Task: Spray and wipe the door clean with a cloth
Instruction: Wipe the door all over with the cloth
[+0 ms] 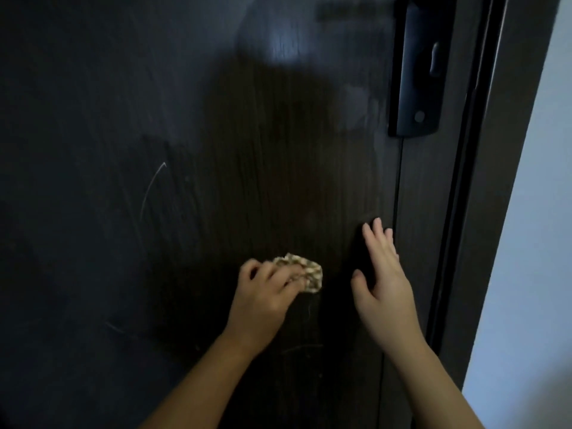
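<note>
The left hand [266, 292] has its grip curled round a small, bunched patterned cloth [309, 270], pressing it to the lower part of the dark wood-grain door [154, 119]. Just beside it the right hand [382, 274] lies flat on the panel, fingers straight, holding nothing, below the lock plate [416, 88]. That bare palm may print fresh smears, and so small a wad could leave streaks.

Dim, bluish light; brightest on the pale wall [532, 212] at my right. One soft glare patch high on the dark door [93, 119], my shadow beneath it. Focus soft throughout; door frame [495, 181] bows at the edge.
</note>
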Tool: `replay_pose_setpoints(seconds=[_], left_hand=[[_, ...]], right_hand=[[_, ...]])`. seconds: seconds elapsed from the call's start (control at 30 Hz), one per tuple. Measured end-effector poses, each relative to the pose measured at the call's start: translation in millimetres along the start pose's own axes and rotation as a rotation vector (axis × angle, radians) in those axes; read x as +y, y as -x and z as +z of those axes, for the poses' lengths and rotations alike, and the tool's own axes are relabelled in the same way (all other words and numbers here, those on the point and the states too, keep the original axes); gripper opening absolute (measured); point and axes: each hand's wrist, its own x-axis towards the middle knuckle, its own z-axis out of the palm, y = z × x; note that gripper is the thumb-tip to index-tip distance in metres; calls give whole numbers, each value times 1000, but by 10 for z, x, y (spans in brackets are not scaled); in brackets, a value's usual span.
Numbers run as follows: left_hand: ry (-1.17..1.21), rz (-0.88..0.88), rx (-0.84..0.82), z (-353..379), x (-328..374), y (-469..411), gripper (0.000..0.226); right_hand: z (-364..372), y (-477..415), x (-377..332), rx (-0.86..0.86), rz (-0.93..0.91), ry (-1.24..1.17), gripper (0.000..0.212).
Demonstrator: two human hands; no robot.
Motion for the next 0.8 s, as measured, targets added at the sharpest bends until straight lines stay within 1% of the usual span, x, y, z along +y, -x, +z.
replay_pose_setpoints(seconds=[0.07,0.13,0.17,0.23,0.3,0.33,0.37,0.4,0.47,0.5,0.53,0.57,0.63,0.7,0.77,0.8], left_hand=[[-20,-51,72,-44,-93,-232,18],[-2,-163,195,-63,-158,-443,15],[1,-189,206,-25,-121,-424,15],[-8,-122,120,125,58,-128,18],[17,-40,-9,244,219,267,22],[57,-53,-54,272,260,379,23],[123,-119,-72,281,309,425,22],[219,-238,-65,251,366,418,20],[537,-612,1,129,500,322,18],[709,-783,48,70,574,274,22],[864,-912,90,19,645,241,24],[1000,-1001,112,-20,709,218,24],[1199,-1111,101,-71,822,233,26],[1295,-1161,52,-77,893,300,29],[1352,-1131,-8,-86,905,373,32],[1339,-1085,-33,-97,887,402,35]], right_hand=[[61,78,82,-13,11,30,75],[131,153,158,-30,17,57,76],[155,182,191,-44,16,72,76],[172,214,238,-63,5,83,77],[162,225,257,-60,-6,64,77],[151,235,265,-41,-2,41,76],[136,257,277,-10,5,9,73],[115,285,293,33,4,-25,68],[74,373,321,83,-32,-87,57],[75,429,326,57,-37,-139,52],[92,490,314,-4,-8,-220,48],[123,555,279,-83,45,-327,46],[214,679,213,-172,142,-497,45],[288,752,194,-155,159,-542,43],[313,754,215,-104,118,-501,38],[315,729,240,-61,88,-458,35]])
